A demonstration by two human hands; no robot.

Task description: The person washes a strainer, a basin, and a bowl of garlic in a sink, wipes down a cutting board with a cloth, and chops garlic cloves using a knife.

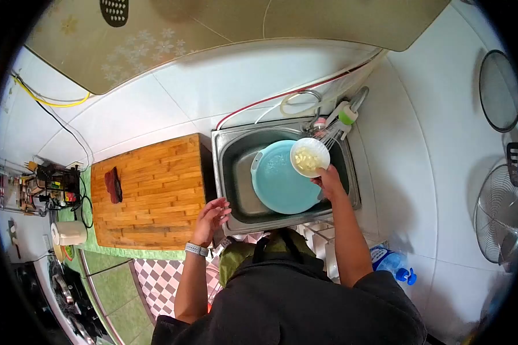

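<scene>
My right hand [329, 181] grips the rim of a small white bowl [322, 150] holding pale yellowish chopped pieces [307, 158]. The bowl is over the right part of a light blue basin [279, 187], which stands in the metal sink [233, 172]. With fingers apart and nothing in it, my left hand [213, 217] hovers by the sink's left front edge, near the right side of a wooden cutting board [149, 201]. A dark red piece of meat [114, 185] lies at the board's left.
Behind the bowl are a faucet [360, 99] and a whisk [330, 135]. A blue-capped bottle [392, 263] stands at the lower right. Strainers [499, 92] hang on the right wall. A white container [70, 233] is left of the board.
</scene>
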